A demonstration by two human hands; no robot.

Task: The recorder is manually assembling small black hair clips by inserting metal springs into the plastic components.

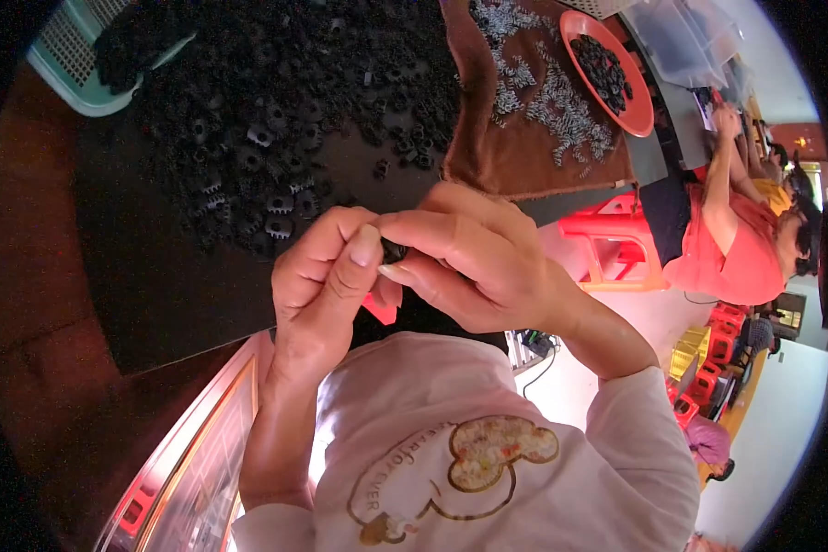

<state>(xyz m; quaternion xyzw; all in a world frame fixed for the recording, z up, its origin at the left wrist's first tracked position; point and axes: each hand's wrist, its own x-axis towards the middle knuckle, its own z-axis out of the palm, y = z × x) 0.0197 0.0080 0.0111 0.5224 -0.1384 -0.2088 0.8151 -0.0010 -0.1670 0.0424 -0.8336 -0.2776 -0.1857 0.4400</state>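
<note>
My left hand and my right hand meet in front of my chest, fingertips pressed together around a small black part, mostly hidden by the fingers. Both hands pinch it, held above the near edge of a dark table. A big heap of black toothed gear-like parts lies on the table just beyond my hands.
A brown cloth carries several small metal springs. An orange tray holds more black parts. A teal basket sits far left. Another person in an orange shirt sits to the right, near red stools.
</note>
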